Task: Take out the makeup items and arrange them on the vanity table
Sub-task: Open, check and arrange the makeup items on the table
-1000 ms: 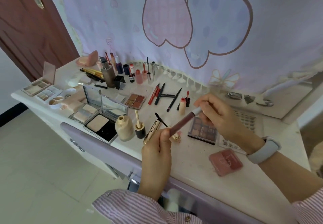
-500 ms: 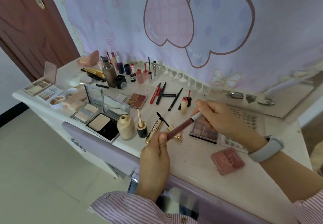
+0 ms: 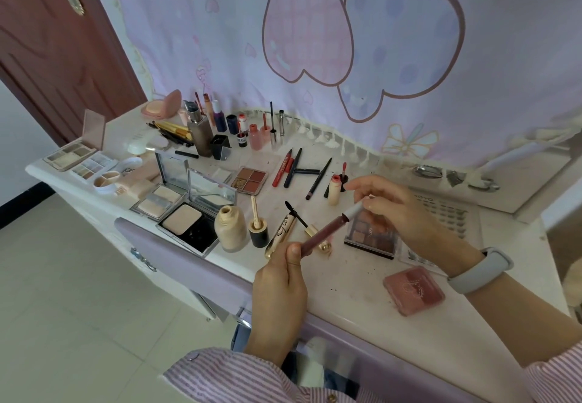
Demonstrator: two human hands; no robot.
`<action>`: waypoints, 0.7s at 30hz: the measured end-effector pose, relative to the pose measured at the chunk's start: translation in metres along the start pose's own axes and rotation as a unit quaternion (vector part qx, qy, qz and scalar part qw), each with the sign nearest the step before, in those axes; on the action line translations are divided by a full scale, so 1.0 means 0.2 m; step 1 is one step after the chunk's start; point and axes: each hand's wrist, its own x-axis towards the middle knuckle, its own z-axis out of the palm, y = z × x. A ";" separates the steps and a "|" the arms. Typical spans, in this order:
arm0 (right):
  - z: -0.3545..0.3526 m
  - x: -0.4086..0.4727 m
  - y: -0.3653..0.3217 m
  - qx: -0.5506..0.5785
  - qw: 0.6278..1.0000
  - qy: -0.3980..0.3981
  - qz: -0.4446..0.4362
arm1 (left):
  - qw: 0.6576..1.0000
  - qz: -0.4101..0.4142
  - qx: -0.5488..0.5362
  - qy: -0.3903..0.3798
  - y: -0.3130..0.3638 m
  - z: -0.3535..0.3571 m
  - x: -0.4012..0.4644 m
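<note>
I hold a dark-red lip gloss tube (image 3: 327,233) slantwise over the white vanity table (image 3: 356,289). My left hand (image 3: 280,289) grips the tube's lower end, thumb on top. My right hand (image 3: 390,210) pinches its silver-grey cap (image 3: 354,211) at the upper end. Under the tube lie an open gold mascara (image 3: 281,231) and its wand (image 3: 297,215). An eyeshadow palette (image 3: 371,235) sits partly hidden beneath my right hand. A closed pink compact (image 3: 414,290) lies near the front edge.
Open powder compacts (image 3: 185,213), a foundation bottle (image 3: 231,228) and its black cap (image 3: 259,232) stand left of my hands. Pencils (image 3: 294,168), small bottles (image 3: 255,136) and palettes (image 3: 250,179) fill the back and left. A drawer (image 3: 318,358) is open below. A door (image 3: 53,43) stands at left.
Both hands with the lip gloss tube have sunk a little toward the table and the tube lies flatter. My right fingers have shifted on the cap.
</note>
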 end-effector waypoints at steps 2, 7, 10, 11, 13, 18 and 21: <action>0.00 0.01 0.00 -0.021 1.000 -0.009 0.014 | 1.000 0.002 0.006 0.002 0.00 0.00 0.00; 0.00 0.04 0.04 -0.043 0.998 0.030 0.036 | 1.000 -0.006 0.008 -0.005 -0.01 0.00 0.00; -0.05 0.07 0.06 0.023 0.994 0.099 0.043 | 1.000 -0.015 0.007 -0.011 -0.01 -0.01 0.00; -0.06 0.08 0.06 0.048 0.991 0.121 0.041 | 1.000 -0.016 0.006 -0.013 -0.01 -0.01 0.00; -0.07 0.09 0.07 0.069 0.983 0.165 0.033 | 1.000 -0.015 0.006 -0.014 -0.01 -0.01 0.00; -0.08 0.11 0.08 0.055 0.970 0.238 -0.007 | 0.999 -0.012 0.023 -0.022 -0.01 -0.01 0.01; -0.10 0.13 0.09 0.038 0.964 0.263 -0.014 | 0.999 -0.016 0.031 -0.013 -0.02 -0.03 -0.01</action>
